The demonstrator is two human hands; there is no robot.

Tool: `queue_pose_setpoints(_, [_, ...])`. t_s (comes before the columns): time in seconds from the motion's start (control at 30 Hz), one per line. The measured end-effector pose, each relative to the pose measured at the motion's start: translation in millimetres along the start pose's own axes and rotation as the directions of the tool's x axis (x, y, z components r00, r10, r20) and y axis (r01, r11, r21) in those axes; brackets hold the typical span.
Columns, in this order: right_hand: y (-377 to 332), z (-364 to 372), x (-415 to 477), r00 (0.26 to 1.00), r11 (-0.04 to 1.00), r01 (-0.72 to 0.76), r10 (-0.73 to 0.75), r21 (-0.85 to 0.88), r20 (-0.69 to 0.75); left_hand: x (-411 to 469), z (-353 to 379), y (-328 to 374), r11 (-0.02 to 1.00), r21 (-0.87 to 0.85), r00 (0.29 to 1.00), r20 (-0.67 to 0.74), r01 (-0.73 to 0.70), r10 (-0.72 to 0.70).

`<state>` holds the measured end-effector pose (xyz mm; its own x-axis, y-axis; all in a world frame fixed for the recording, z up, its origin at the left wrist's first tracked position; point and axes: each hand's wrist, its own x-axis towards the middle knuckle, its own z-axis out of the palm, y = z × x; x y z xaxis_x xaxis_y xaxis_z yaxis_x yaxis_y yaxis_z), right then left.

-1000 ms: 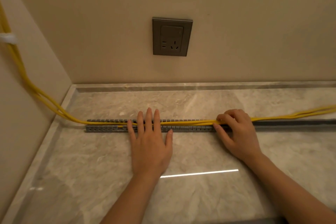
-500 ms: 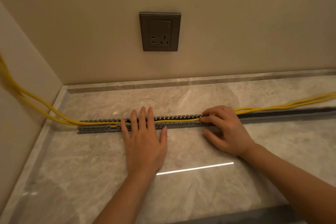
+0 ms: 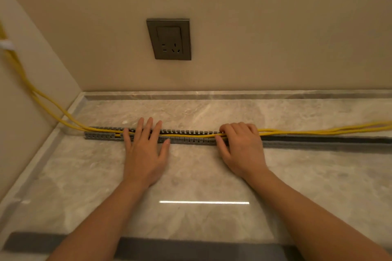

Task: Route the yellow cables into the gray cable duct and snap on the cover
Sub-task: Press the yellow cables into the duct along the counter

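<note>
A long gray slotted cable duct [image 3: 191, 136] lies left to right on the marble top. The yellow cables [image 3: 318, 132] come down the left wall, run inside the duct between my hands, and rise out of it to the right. My left hand [image 3: 146, 150] lies flat with fingers spread, pressing on the duct and the cables. My right hand [image 3: 241, 144] has its fingers curled over the cables at the duct's top, pinching them. A flat gray strip [image 3: 63, 241], apparently the cover, lies along the near edge, partly under my forearms.
A dark wall socket [image 3: 169, 39] sits on the back wall above the duct. The left wall [image 3: 25, 99] meets the marble top [image 3: 201, 176] close to the duct's left end. A white clip [image 3: 6, 45] holds the cables on that wall.
My right hand has pushed the cables lower into the duct and stayed curled on them. My left hand stays flat on the duct. The camera has tilted down, showing the gray strip.
</note>
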<state>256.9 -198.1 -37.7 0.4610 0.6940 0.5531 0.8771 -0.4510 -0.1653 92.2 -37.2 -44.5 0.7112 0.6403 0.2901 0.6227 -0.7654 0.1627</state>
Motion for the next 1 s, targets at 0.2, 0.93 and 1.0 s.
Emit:
queue_pose_setpoints(0.2, [6.5, 2.3, -0.5, 0.999, 1.000, 0.019, -0.019, -0.003, 0.031, -6.9, -6.8, 35.0, 0.948, 0.252, 0.980, 0.002, -0.195, 0.201])
queue_pose_setpoints(0.93, [15.3, -1.0, 0.4, 0.999, 0.979, -0.023, 0.014, 0.201, 0.048, -20.1, 22.2, 158.8, 0.973, -0.113, 0.976, 0.103, 0.201, -0.189])
queue_pose_setpoints(1.0, [20.7, -5.2, -3.8, 0.997, 0.978, 0.008, -0.022, 0.207, 0.070, -20.1, 23.3, 158.9, 0.971, -0.119, 0.976, 0.097, 0.208, -0.197])
